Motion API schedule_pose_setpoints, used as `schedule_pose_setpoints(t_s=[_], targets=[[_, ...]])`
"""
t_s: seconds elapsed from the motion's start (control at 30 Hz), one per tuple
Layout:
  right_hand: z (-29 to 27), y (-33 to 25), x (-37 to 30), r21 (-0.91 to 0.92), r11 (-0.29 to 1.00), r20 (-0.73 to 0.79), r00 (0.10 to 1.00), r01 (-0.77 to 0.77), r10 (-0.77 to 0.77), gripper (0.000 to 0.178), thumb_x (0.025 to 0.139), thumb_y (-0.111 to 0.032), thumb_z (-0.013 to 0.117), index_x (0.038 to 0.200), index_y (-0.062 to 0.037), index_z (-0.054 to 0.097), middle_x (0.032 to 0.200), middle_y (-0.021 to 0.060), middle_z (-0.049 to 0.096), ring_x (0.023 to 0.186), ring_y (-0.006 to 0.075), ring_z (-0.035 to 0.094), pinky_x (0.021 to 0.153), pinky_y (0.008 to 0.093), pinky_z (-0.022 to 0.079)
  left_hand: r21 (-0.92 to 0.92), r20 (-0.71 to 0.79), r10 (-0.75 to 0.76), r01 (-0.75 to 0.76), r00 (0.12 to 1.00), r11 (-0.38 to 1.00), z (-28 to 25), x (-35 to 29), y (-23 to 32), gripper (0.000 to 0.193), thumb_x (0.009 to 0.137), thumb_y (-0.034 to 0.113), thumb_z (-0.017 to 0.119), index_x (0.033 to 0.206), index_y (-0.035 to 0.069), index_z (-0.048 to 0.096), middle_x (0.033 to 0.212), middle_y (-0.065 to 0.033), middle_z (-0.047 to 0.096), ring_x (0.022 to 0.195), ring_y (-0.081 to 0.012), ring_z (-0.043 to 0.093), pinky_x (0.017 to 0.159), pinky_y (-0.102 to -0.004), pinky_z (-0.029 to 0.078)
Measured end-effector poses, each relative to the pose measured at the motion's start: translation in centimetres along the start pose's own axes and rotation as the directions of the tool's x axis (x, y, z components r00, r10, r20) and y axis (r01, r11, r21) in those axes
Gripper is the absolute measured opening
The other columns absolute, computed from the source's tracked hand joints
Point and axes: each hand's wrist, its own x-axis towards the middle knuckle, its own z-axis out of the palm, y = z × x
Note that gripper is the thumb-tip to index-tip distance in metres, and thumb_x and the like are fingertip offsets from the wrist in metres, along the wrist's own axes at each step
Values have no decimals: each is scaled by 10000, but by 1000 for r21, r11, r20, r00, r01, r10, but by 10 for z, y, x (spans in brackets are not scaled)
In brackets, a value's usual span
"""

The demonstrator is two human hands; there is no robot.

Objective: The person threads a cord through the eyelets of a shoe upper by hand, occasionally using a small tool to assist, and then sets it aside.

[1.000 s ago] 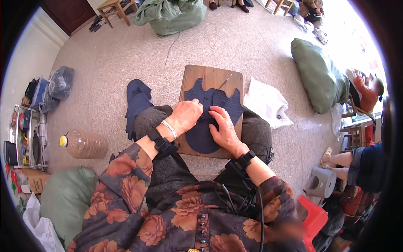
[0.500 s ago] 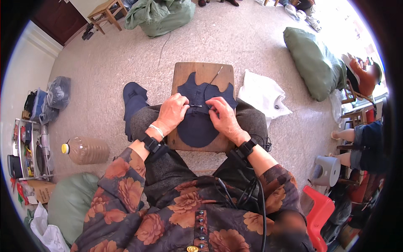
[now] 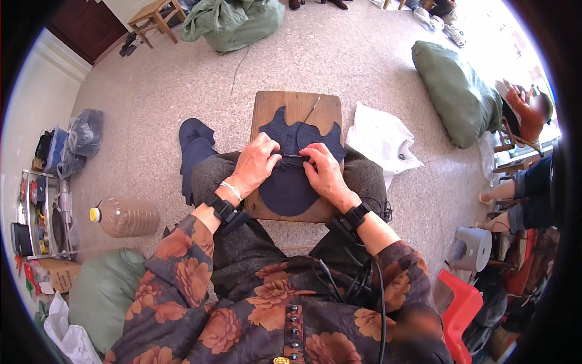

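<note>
A navy knitted piece, rounded at its near end and with pointed tips at its far end, lies on a wooden stool between my knees. A thin needle crosses its middle. A dark cord runs over the far part of the fabric to a metal tip above the stool's far part; it looks like a circular needle. My left hand is closed, pinching the fabric beside the needle's left end. My right hand pinches the needle at its right end. The fingertips hide the exact grip points.
More navy fabric hangs by my left knee, and a white bag lies right of the stool. A large plastic jug lies at left. Green sacks, a grey stool and a red stool stand around. Other people sit at right.
My right fingers have come in onto the needle, which now spans between both hands. The left hand has shifted slightly on the fabric. The view has moved a little.
</note>
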Motion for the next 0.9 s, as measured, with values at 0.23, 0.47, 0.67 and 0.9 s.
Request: schedule_pose_setpoints(t_s=[0.23, 0.47, 0.67, 0.9], targets=[[0, 1, 2, 20, 998, -3, 998, -56, 56, 239, 840, 31, 610, 1072, -5, 658, 1093, 138, 598, 792, 232, 626, 732, 339, 529, 184, -26, 15, -10, 1000, 983, 9, 3, 6, 66, 845, 136, 688, 824, 79, 661, 881, -65, 611, 876, -277, 606, 835, -399, 412], [-3, -3, 5, -28, 997, 25, 997, -73, 73, 222, 846, -14, 649, 1066, -21, 677, 1089, 125, 602, 801, 246, 630, 753, 351, 530, -56, -96, -49, 43, 994, 997, 3, 0, -4, 68, 808, 80, 721, 807, 28, 678, 842, -102, 621, 815, -301, 630, 724, -425, 493], [2, -7, 9, -203, 979, 19, 999, -23, 27, 180, 841, -88, 700, 1016, -52, 682, 997, 121, 607, 887, 312, 629, 790, 404, 526, 57, -88, 17, -12, 996, 998, 12, 5, 6, 66, 801, 61, 711, 782, 12, 670, 831, -129, 619, 846, -330, 627, 752, -421, 497], [4, -5, 33, -409, 889, 167, 974, 207, -151, 135, 810, -113, 696, 924, -50, 658, 918, 139, 591, 927, 342, 617, 803, 455, 504, -85, 17, -96, 97, 995, 992, 6, -3, 0, 304, 825, 28, 713, 1114, 19, 620, 1029, -127, 588, 924, -278, 628, 830, -364, 530]])
